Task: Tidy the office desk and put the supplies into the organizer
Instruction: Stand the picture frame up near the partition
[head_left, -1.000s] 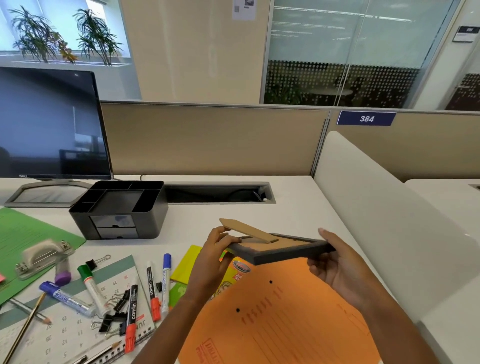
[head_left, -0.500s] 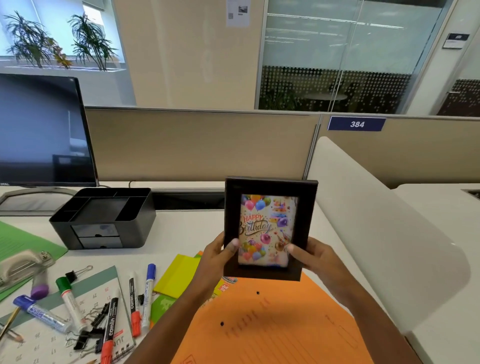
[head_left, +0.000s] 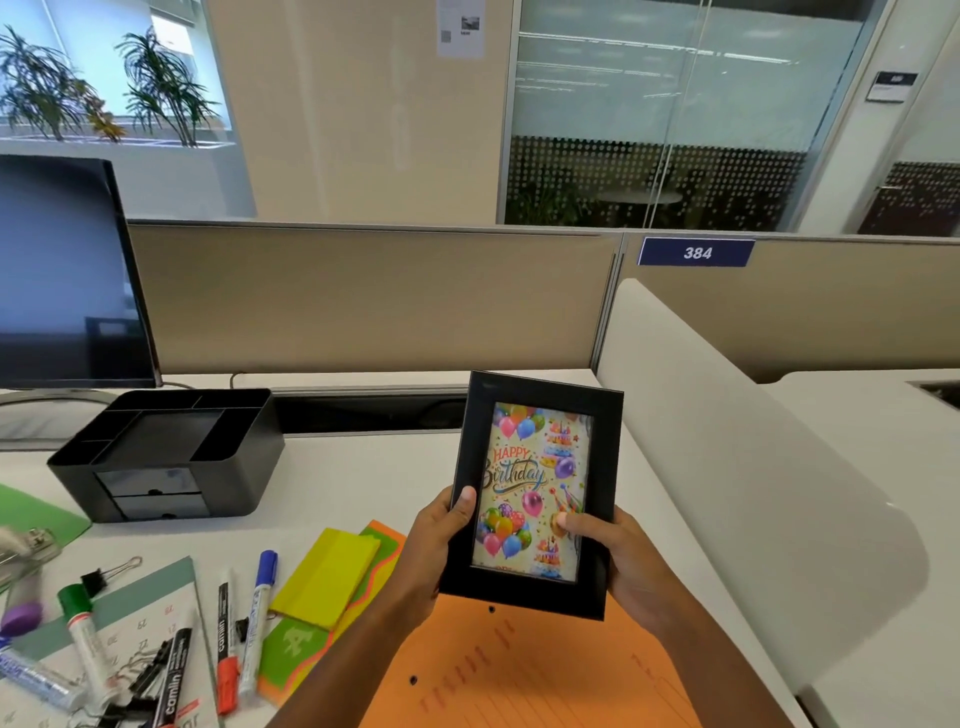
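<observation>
A black photo frame (head_left: 540, 415) with a "Happy Birthday" balloon picture is held upright above the desk, its picture facing me. My left hand (head_left: 435, 540) grips its lower left edge, thumb on the front. My right hand (head_left: 621, 558) grips its lower right edge, thumb on the glass. The black desk organizer (head_left: 171, 457) stands at the left with empty compartments and two small drawers. Markers (head_left: 257, 597), binder clips (head_left: 111, 574) and a yellow sticky pad (head_left: 327, 577) lie on the desk in front of it.
An orange folder (head_left: 519, 675) lies under my hands. A calendar (head_left: 156, 603), a green folder (head_left: 31, 519) and a hole punch (head_left: 21, 545) lie at the left. A monitor (head_left: 62, 280) stands at back left. A white divider (head_left: 727, 467) borders the desk's right side.
The frame was flat and face-down with its stand showing one second ago; both hands turned it upright to face me and then shifted it slightly right and lower.
</observation>
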